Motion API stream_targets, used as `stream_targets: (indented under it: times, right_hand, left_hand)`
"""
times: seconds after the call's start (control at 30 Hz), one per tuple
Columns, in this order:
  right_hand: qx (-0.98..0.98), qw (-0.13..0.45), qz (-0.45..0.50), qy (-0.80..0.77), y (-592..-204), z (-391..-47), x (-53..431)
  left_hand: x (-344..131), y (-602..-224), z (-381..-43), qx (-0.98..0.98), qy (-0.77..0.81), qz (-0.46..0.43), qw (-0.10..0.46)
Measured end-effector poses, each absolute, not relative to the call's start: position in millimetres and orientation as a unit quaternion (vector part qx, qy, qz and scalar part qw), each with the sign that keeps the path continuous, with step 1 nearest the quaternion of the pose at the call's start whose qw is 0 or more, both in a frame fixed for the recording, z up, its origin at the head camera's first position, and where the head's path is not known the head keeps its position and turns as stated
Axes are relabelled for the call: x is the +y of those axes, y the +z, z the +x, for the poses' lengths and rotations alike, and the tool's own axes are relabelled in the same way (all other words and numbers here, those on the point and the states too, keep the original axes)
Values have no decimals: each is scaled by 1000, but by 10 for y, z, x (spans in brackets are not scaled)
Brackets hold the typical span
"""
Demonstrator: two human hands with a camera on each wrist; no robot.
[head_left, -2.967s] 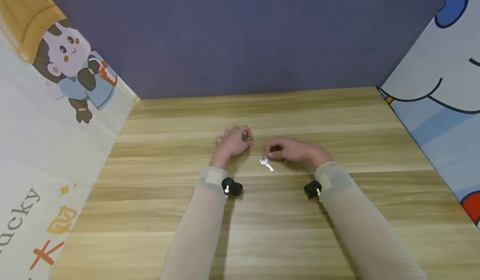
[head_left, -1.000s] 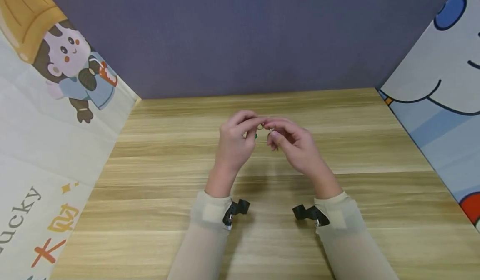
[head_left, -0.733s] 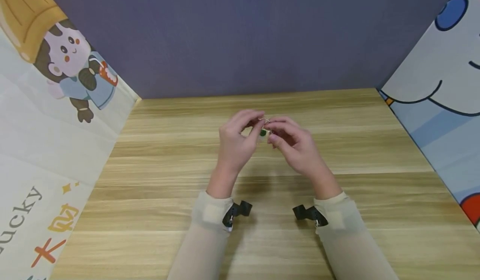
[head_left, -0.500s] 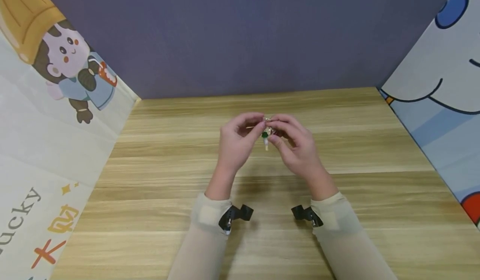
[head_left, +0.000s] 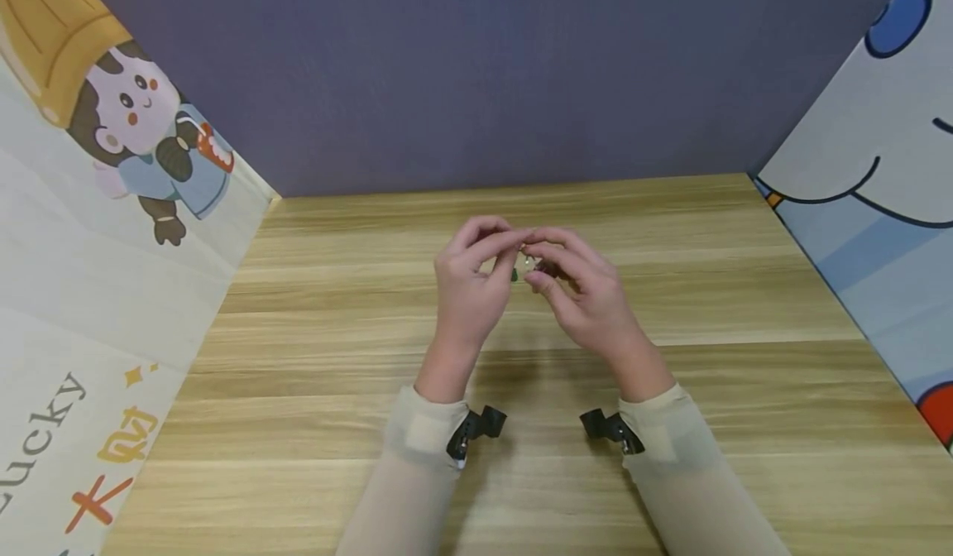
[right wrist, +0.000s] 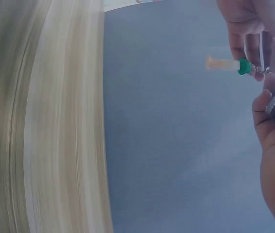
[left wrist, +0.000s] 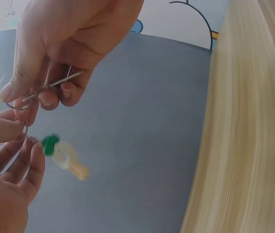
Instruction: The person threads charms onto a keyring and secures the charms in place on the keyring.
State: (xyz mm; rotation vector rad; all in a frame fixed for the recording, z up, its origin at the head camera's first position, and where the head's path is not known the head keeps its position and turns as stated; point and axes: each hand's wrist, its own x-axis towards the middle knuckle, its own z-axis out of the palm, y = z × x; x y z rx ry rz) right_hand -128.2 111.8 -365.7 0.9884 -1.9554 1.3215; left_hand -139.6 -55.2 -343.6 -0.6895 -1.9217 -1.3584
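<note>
Both hands meet fingertip to fingertip, raised over the table. My left hand (head_left: 471,283) pinches the metal ring and short chain of a keychain. Its charm (left wrist: 64,154), green, whitish and orange, dangles free of the fingers. My right hand (head_left: 591,295) holds a silver key (left wrist: 55,83) between thumb and curled fingers. A thin ring (left wrist: 17,106) at the key's head lies against the fingertips of both hands. In the right wrist view the toothed blade of the key (right wrist: 274,101) sticks out beside the fingers. From the head, fingers hide most of the keychain.
A wood-grain table (head_left: 298,349) spreads under the arms. Behind it stands a plain grey-blue panel (head_left: 476,76). Printed white panels with cartoon figures flank it, on the left (head_left: 59,250) and on the right (head_left: 834,142). Each wrist carries a small black camera mount (head_left: 476,428).
Three seconds ago the hands were apart, the key low by the right hand. They have since risen and come together. Lately the left fingers closed in and the charm swung back toward the left hand.
</note>
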Motion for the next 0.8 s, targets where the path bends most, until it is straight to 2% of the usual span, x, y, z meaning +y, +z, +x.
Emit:
stream_targets:
  times: [0.13,0.4,0.8]
  right_hand:
    - [-736,286,368,490,-3650,-1272,1118]
    - [-745,294,360,479,-3702,-1268,1118]
    - [-754,305,365,452,-3647,-1259,1161]
  left_hand:
    - [-554,-3435,-1387,-730,-550,-253,318]
    - [-560,-3424,-1350,-698,-658,-174,223]
    - [-582,-3451,-1360,-684,-662,-198,236]
